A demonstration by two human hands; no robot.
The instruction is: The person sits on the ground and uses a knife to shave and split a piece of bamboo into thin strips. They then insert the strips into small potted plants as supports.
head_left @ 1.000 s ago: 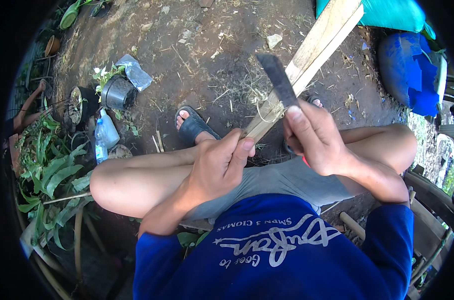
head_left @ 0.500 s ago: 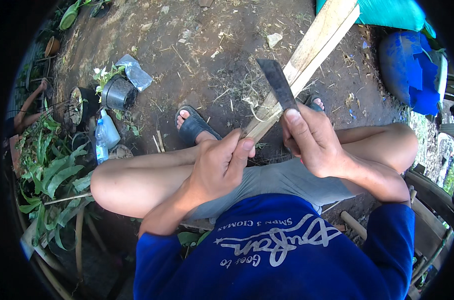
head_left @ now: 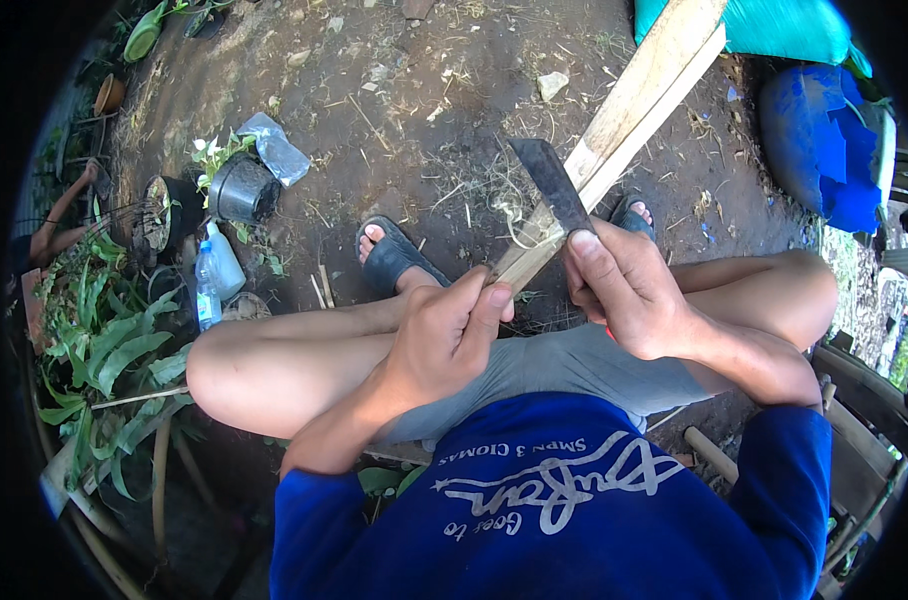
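My left hand (head_left: 451,330) is closed round the near end of a long pale wooden piece (head_left: 642,92), which looks like split bamboo and slants away to the upper right. A lengthwise gap divides its far part. My right hand (head_left: 626,290) grips a knife, its handle mostly hidden in the fist with a bit of red at the underside. The dark, broad knife blade (head_left: 554,185) lies across the wood, pointing to the upper left. Thin curled shavings (head_left: 514,222) cling to the wood beside the blade.
A black plant pot (head_left: 244,188), a clear plastic bag (head_left: 274,148) and plastic bottles (head_left: 207,285) lie at the left near leafy plants (head_left: 114,340). A broken blue drum (head_left: 824,145) and a turquoise sack (head_left: 784,28) stand at the upper right. Another person's arm (head_left: 62,215) shows far left.
The blade has shifted slightly down along the wood toward my left hand. Both hands keep their grips, and the whole view has moved a little.
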